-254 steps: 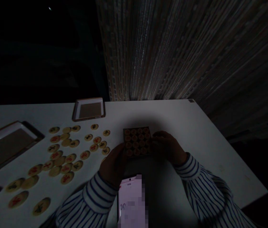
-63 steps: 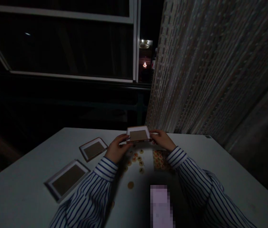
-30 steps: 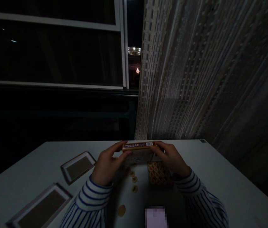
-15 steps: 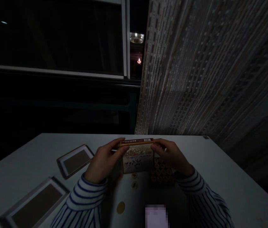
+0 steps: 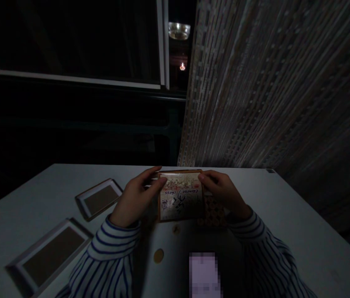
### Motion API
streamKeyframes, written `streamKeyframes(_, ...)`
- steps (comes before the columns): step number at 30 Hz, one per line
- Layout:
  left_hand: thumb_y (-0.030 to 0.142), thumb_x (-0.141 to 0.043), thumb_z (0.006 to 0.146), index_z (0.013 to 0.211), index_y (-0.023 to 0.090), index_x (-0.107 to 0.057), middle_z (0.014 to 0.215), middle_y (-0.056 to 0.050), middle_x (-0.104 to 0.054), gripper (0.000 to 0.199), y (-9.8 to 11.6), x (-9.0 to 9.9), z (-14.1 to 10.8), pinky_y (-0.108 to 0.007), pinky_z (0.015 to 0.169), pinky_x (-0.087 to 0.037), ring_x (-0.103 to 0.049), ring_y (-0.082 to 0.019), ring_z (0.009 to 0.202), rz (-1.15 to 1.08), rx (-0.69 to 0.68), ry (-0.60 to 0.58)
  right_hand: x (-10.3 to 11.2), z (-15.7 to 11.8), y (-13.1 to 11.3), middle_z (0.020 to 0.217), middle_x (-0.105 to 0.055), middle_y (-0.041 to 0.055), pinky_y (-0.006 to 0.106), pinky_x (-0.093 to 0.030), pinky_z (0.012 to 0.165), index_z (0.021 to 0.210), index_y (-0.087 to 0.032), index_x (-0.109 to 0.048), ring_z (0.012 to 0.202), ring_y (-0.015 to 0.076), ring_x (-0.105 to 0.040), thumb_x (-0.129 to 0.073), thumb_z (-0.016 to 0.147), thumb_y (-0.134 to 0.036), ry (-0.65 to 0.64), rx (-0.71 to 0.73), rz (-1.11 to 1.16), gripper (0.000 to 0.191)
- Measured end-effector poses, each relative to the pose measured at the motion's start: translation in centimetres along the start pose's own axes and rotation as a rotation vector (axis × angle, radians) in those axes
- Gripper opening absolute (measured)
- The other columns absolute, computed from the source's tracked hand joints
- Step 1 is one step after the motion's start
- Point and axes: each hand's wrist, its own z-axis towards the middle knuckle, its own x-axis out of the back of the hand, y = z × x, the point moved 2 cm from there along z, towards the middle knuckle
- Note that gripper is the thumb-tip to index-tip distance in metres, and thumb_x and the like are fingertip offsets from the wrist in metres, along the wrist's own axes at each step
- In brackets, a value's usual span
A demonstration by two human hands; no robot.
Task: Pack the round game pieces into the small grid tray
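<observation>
Between my two hands is a Chinese chess box [image 5: 181, 200], a flat printed box whose lettering reads upside down. My left hand [image 5: 134, 198] grips its left edge, thumb on the printed face. My right hand [image 5: 226, 192] pinches the upper right corner, also with the thumb in front. Close to the box's right side, rows of round chess pieces [image 5: 214, 211] sit in shadow, partly hidden by my right hand and sleeve. One loose piece [image 5: 176, 229] lies just below the box, and another plain round piece [image 5: 158, 255] is nearer to me.
Two shallow open trays or lids lie on the left of the white table [image 5: 286, 231]: a farther one [image 5: 83, 210] and a nearer one [image 5: 77, 229]. A pixelated pale rectangle [image 5: 204, 275] is at the front. Behind the table hang a string curtain [image 5: 240, 91] and a dark window.
The box has tipped so its printed face shows more fully and its barcoded edge has turned out of sight. Both hands kept their hold. The whole view has shifted slightly.
</observation>
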Motion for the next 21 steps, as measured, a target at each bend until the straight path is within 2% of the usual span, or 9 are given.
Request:
streamKeyframes(6, 0.043, -0.059, 0.069, 0.111, 0.019, -0.055, 0.107, -0.005, -0.061, 0.049, 0.3, 0.0, 0.1, -0.031, 0.084, -0.047, -0.057, -0.02, 0.097, 0.07, -0.074, 0.012, -0.5, 0.0, 0.1, 0.096, -0.065, 0.0051, 0.027, -0.045, 0.074, 0.099, -0.017, -0.061, 0.087, 0.0162, -0.058, -0.05, 0.079, -0.035, 0.063, 0.16, -0.03, 0.03)
streamKeyframes(10, 0.044, -0.059, 0.068, 0.105, 0.018, -0.059, 0.099, -0.004, -0.065, 0.045, 0.3, 0.3, 0.4, -0.032, 0.083, -0.047, -0.059, -0.02, 0.091, 0.062, -0.032, 0.048, -0.4, 0.2, 0.8, 0.096, -0.064, 0.0066, 0.027, -0.046, 0.071, 0.106, -0.016, -0.058, 0.087, 0.0166, -0.058, -0.05, 0.078, -0.036, 0.058, 0.131, -0.062, 0.035)
streamKeyframes(14, 0.044, -0.061, 0.066, 0.106, 0.017, -0.057, 0.093, -0.006, -0.066, 0.048, -0.3, 0.5, 0.7, -0.032, 0.074, -0.051, -0.062, -0.02, 0.083, -0.053, 0.061, 0.121, -0.1, 0.5, 1.7, 0.092, -0.064, 0.0068, 0.027, -0.047, 0.069, 0.109, -0.014, -0.056, 0.083, 0.0162, -0.058, -0.052, 0.077, -0.039, 0.031, 0.068, -0.062, 0.041)
streamKeyframes(18, 0.042, -0.062, 0.066, 0.104, 0.016, -0.057, 0.09, -0.005, -0.065, 0.046, -0.4, 0.2, 0.8, -0.03, 0.069, -0.053, -0.062, -0.018, 0.078, -0.146, 0.111, 0.19, 0.0, 0.6, 1.8, 0.095, -0.064, 0.0067, 0.028, -0.047, 0.075, 0.108, -0.014, -0.056, 0.087, 0.0163, -0.059, -0.05, 0.079, -0.038, -0.025, 0.04, 0.019, 0.039)
streamKeyframes(21, 0.04, -0.06, 0.068, 0.102, 0.015, -0.056, 0.087, -0.005, -0.065, 0.043, -0.4, -0.1, 0.7, -0.03, 0.067, -0.053, -0.063, -0.017, 0.077, -0.177, 0.156, 0.198, 0.0, 0.6, 1.5, 0.096, -0.065, 0.0057, 0.027, -0.047, 0.074, 0.104, -0.015, -0.058, 0.086, 0.0159, -0.059, -0.047, 0.08, -0.038, -0.068, 0.056, 0.069, 0.035)
